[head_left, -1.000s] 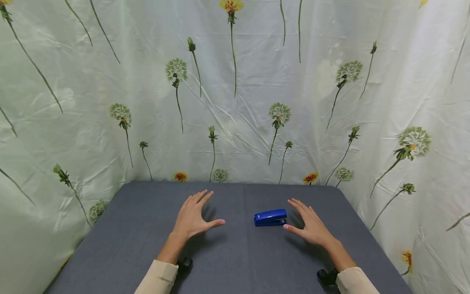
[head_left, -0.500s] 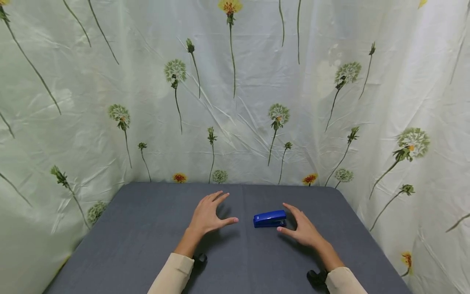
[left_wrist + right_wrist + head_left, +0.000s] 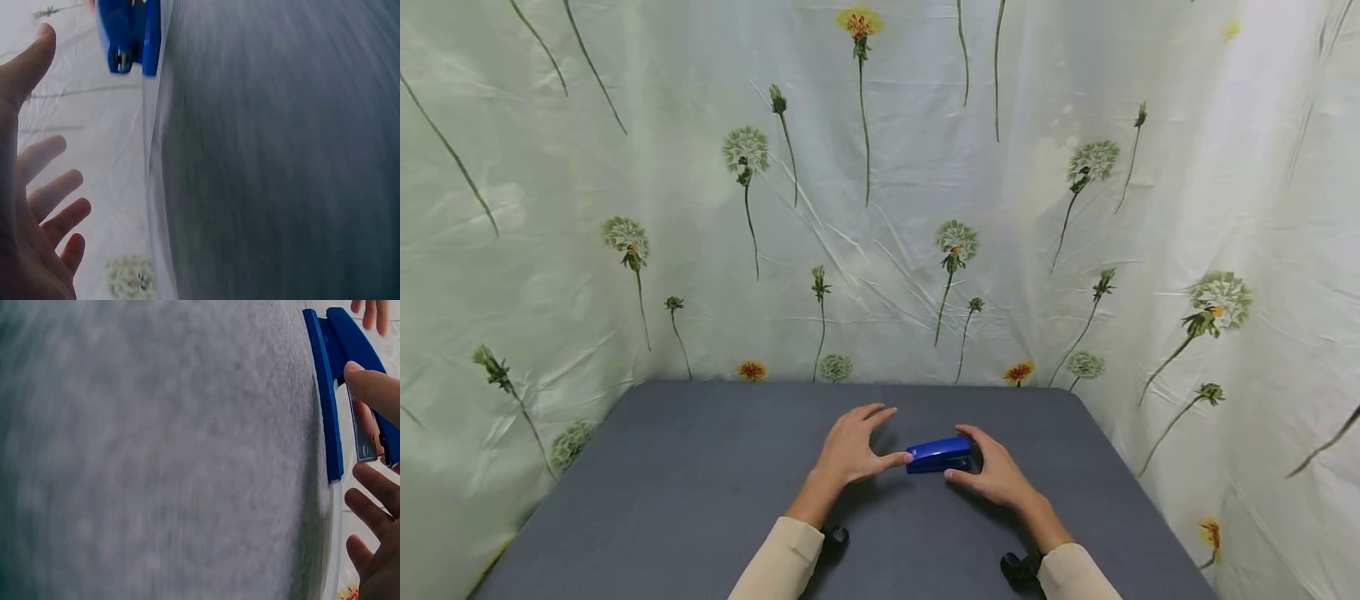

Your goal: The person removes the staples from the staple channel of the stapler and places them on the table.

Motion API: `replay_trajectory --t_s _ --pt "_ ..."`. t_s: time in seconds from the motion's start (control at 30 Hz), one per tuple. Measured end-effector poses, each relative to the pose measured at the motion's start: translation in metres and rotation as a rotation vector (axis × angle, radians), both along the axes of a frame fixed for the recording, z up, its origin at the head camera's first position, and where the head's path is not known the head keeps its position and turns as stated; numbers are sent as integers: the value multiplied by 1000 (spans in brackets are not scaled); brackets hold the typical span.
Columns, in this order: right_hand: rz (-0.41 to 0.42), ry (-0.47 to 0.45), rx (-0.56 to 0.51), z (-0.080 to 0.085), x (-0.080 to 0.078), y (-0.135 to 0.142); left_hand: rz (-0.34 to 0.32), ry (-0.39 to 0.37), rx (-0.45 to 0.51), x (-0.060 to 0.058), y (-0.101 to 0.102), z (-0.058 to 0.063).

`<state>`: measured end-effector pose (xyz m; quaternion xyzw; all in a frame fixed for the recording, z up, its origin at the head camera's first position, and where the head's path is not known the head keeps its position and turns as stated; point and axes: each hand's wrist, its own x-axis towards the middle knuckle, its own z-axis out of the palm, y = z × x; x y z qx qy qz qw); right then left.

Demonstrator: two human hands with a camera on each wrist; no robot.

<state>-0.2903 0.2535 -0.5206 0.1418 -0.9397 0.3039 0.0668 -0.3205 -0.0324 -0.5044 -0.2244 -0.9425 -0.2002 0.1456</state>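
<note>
A blue stapler [image 3: 938, 455] lies on the grey tabletop, its rear end toward my left hand [image 3: 850, 450]. That hand is spread, palm facing inward, and its thumb tip overlaps the stapler's left end in the head view. The left wrist view has the stapler [image 3: 128, 34] beyond the thumb, the other fingers apart from it. From the right, my right hand [image 3: 998, 477] reaches around the stapler's front end, thumb on the near side and index finger on the far side. In the right wrist view the thumb [image 3: 375, 390] crosses in front of the stapler [image 3: 327, 394]; the remaining fingers are loosely extended.
The grey cloth-covered table [image 3: 715, 467] extends to both sides and ends at a far edge. Behind it and along the sides hangs a white curtain [image 3: 880, 250] printed with dandelions. A black wrist device [image 3: 1021, 573] is strapped by the right sleeve.
Both hands have moved inward toward the stapler, the left one rightward and the right one leftward. The stapler stays in place on the table; the head view has shifted slightly.
</note>
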Motion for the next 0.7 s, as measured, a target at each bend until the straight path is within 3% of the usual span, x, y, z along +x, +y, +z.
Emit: replay_trajectory --t_s 0.33,0.7 --pt "-63 -37 -16 2 -1 0 -55 -41 -85 -6 34 0" --pt "-80 -53 -35 -3 -6 -6 -167 -30 -70 -7 52 -3"
